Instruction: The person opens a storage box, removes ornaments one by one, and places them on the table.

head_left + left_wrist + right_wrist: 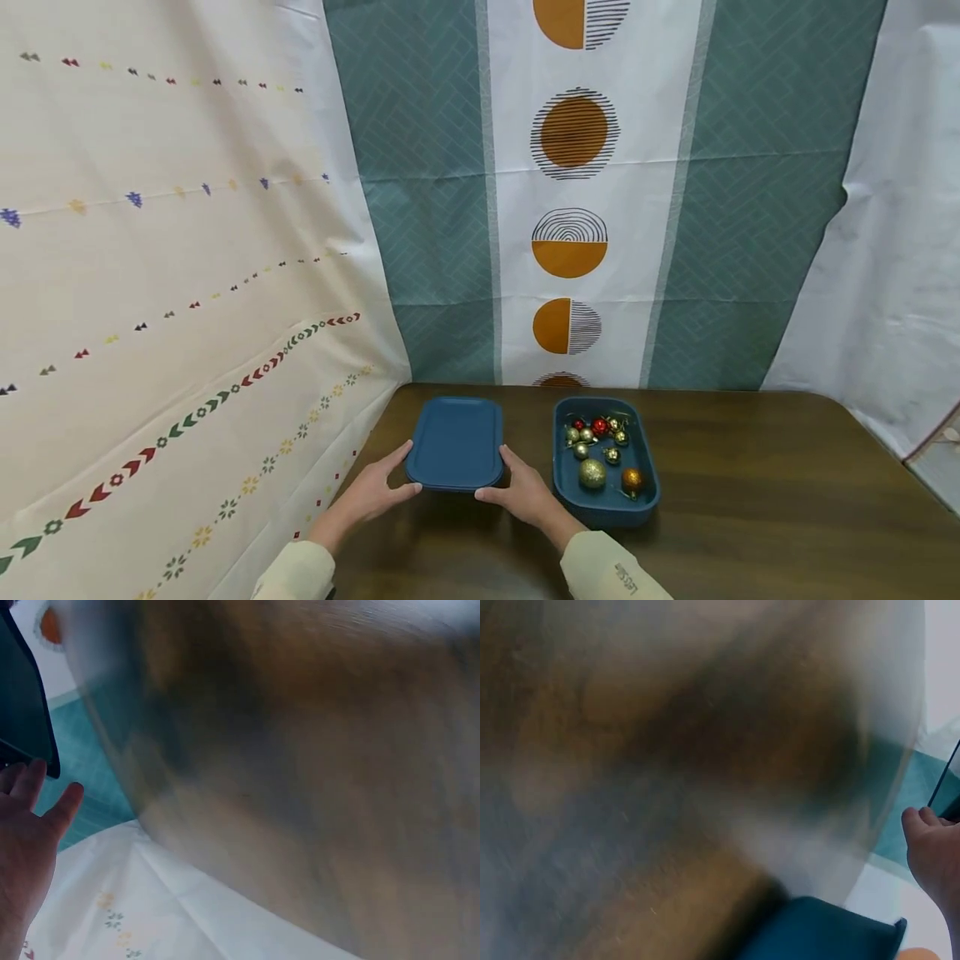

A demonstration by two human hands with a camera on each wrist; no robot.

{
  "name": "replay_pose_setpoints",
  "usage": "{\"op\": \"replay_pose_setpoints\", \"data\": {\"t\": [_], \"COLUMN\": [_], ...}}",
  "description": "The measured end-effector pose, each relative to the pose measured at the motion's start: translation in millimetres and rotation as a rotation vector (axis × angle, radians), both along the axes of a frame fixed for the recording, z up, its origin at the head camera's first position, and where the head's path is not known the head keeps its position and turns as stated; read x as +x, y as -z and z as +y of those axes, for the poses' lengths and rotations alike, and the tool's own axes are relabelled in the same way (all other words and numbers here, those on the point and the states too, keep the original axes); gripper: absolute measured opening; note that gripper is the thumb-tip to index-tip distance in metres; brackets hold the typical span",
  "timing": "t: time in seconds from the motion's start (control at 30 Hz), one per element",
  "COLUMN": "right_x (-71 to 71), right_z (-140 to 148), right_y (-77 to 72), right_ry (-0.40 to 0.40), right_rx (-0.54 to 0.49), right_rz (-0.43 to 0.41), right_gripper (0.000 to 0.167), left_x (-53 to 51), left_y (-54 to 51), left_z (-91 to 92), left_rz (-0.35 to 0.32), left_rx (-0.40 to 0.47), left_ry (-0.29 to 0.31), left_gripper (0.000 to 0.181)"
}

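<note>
A flat blue rectangular lid (456, 442) with rounded corners is held above the table between both hands. My left hand (371, 496) grips its near left corner, thumb along the front edge and fingers at the side. On the near right corner, my right hand (529, 493) does the same. The left wrist view catches part of the lid (26, 705) with the left hand (28, 840) against its edge. At the right border of the right wrist view, the right hand (937, 855) touches a thin dark edge.
Right of the lid stands an open blue box (611, 517) holding several ornaments: gold balls (592, 474), an orange ball (632, 480) and red ones (600, 426). The brown wooden table (750, 492) extends rightward. Patterned cloths (427, 250) hang behind and at the left.
</note>
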State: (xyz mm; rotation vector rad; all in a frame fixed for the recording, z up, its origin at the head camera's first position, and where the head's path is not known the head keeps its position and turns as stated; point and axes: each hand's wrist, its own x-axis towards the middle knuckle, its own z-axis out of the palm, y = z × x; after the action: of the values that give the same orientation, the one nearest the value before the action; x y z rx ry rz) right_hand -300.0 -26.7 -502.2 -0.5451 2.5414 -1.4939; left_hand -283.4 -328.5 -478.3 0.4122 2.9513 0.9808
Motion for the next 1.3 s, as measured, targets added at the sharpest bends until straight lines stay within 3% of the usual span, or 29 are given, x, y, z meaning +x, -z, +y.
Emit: {"op": "replay_pose_setpoints", "data": {"t": [0.3,0.57,0.93,1.13,1.3], "right_x": [-0.2,1.5,8.5,11.2,10.1], "right_z": [-6.8,-12.9,-5.0,4.4,18.5], "right_y": [21.9,28.8,16.0,0.1,-19.6], "right_ry": [-0.003,-0.007,-0.042,-0.070,-0.064], "right_rx": [0.061,0.123,0.122,0.095,0.049], "right_rz": [0.010,-0.005,-0.009,0.071,0.103], "right_gripper": [0.099,0.099,0.089,0.078,0.073], "left_x": [-1.1,-0.4,-14.9,-25.1,-34.1], "left_y": [28.5,42.1,35.4,30.7,19.1], "left_z": [-8.1,-10.6,0.9,20.4,44.2], "left_rz": [-0.023,-0.043,-0.080,-0.048,-0.020], "left_rx": [0.013,0.010,0.008,-0.012,-0.009], "left_ry": [0.032,0.013,-0.098,-0.094,-0.056], "left_gripper": [0.083,0.080,0.076,0.080,0.081]}}
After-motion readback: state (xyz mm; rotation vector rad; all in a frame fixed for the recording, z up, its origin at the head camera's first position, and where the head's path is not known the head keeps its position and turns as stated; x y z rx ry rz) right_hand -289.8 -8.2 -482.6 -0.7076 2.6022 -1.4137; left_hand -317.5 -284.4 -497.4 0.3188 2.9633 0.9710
